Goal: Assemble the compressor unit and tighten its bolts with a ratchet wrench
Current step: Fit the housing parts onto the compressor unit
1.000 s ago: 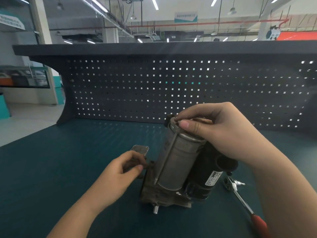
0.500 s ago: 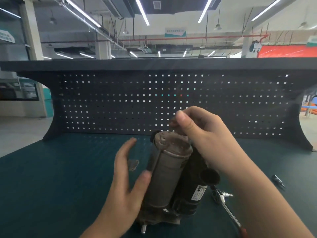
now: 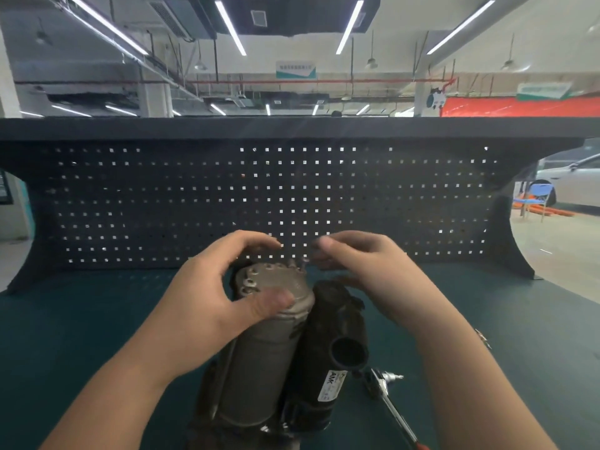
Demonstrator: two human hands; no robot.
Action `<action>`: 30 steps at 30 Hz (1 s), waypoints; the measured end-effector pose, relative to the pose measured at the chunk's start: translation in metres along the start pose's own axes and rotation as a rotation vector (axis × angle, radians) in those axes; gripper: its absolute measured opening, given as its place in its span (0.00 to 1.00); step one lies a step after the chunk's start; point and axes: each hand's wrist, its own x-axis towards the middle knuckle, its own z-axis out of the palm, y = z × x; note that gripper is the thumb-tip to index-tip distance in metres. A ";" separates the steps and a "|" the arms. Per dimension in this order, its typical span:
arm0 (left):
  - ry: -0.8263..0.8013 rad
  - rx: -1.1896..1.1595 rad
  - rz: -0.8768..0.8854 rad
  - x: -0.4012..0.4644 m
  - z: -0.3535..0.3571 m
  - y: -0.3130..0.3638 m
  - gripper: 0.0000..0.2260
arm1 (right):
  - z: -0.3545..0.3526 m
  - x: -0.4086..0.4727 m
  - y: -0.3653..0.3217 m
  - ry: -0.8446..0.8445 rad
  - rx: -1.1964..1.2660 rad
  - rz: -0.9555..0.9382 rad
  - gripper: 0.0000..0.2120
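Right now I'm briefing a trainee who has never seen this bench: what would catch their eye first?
Both hands at centre: the left hand grips the top of the grey compressor cylinder, and the right hand hovers at its upper rim. A black motor housing sits against the cylinder's right side, and the ratchet wrench lies on the green bench beside it.

Compressor unit point(image 3: 269, 362) held upright on the bench point(image 3: 81, 336) by two hands.

The grey cylinder's top end was gripped by the left hand point(image 3: 207, 293), its thumb pressed against the rim and its fingers curled over the cap. The right hand point(image 3: 363, 274) was held just above and beside the top, fingertips pinched together near small bolts standing up at the cap's edge; whether anything was pinched could not be told. A ratchet wrench point(image 3: 391, 404) lay on the bench beside the black motor housing, before a perforated back panel point(image 3: 292, 196).
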 end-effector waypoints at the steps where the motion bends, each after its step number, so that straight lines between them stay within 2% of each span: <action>1: -0.030 0.027 -0.038 0.001 0.000 0.001 0.33 | 0.004 -0.001 0.000 -0.062 -0.032 -0.025 0.09; 4: -0.112 0.072 -0.099 0.000 0.003 -0.001 0.33 | 0.012 0.000 0.001 -0.073 -0.055 -0.104 0.07; 7: -0.106 0.107 -0.088 0.000 0.005 -0.005 0.28 | 0.016 0.002 0.001 -0.010 -0.066 -0.143 0.05; 13: -0.095 0.079 -0.105 0.000 0.007 -0.005 0.25 | 0.021 0.004 -0.004 0.114 -0.283 -0.297 0.04; 17: -0.083 -0.020 -0.112 -0.002 0.010 -0.008 0.24 | 0.020 0.007 -0.003 0.122 -0.230 -0.264 0.07; 19: -0.092 -0.070 -0.114 -0.002 0.011 -0.010 0.28 | 0.020 0.007 0.000 0.065 -0.238 -0.206 0.05; 22: -0.082 -0.048 -0.129 -0.002 0.011 -0.012 0.44 | 0.019 0.006 0.001 0.011 -0.170 -0.145 0.06; 24: -0.051 -0.022 -0.146 -0.002 0.009 -0.012 0.50 | 0.017 0.004 -0.001 -0.007 -0.182 -0.134 0.06; 26: -0.022 -0.025 -0.171 -0.007 0.006 -0.013 0.54 | 0.015 0.001 -0.004 -0.035 -0.247 -0.133 0.07; 30: 0.094 -0.157 -0.261 -0.044 0.012 -0.028 0.54 | 0.016 -0.007 -0.011 -0.021 -0.405 -0.134 0.10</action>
